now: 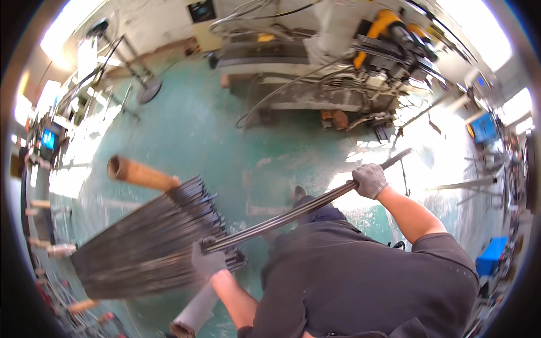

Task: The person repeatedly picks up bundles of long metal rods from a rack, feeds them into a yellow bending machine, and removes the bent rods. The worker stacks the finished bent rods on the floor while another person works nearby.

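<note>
Across the front of my body I carry a small bundle of long, thin metal rods (293,211), slanting from lower left to upper right. My left hand (208,259), in a grey work glove, is closed round their left end, beside a big stack of dark metal rods (152,242). The gloved right hand (369,180) grips the bundle near its far right end, with a short length sticking out beyond the fist. Whether the rods are solid or hollow does not show.
The stack rests across a brown tube (141,173) and a grey tube (194,312). Ahead stands a long machine bench (315,93) with loose cables and a yellow-and-black machine arm (377,34). A round-based stand (150,89) is at far left, a blue box (492,255) at right.
</note>
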`<state>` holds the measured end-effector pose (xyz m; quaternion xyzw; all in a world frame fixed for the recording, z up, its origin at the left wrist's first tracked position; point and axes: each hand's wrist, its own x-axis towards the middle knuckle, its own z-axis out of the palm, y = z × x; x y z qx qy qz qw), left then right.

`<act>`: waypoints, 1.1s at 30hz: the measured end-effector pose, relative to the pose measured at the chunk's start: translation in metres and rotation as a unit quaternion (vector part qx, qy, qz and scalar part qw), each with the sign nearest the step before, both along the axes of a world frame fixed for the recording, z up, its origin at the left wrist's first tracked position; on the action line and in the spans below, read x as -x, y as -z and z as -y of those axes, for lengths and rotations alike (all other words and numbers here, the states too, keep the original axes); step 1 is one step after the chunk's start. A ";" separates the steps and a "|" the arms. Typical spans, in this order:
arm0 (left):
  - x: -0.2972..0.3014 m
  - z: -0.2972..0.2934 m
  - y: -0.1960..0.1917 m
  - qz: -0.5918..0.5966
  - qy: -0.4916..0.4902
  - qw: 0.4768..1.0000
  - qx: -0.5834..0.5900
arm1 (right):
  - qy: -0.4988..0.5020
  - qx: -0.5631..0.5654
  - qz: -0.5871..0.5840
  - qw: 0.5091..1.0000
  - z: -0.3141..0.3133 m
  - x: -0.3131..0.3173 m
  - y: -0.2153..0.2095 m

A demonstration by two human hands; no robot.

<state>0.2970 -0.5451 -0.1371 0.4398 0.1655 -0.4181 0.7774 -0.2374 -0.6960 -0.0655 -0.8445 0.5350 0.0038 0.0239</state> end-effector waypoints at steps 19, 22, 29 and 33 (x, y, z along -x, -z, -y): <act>0.320 0.343 -0.216 0.155 0.308 0.902 0.259 | 0.314 -0.145 0.938 0.010 0.175 0.224 0.048; 0.331 0.389 -0.233 0.163 0.357 0.877 0.277 | 0.312 -0.115 0.941 0.058 0.203 0.278 0.037; 0.279 0.512 -0.228 0.126 0.422 0.813 0.381 | 0.291 0.050 0.942 0.157 0.287 0.386 0.016; 0.294 0.584 -0.187 0.139 0.432 0.809 0.373 | 0.295 0.094 0.943 0.125 0.349 0.424 0.005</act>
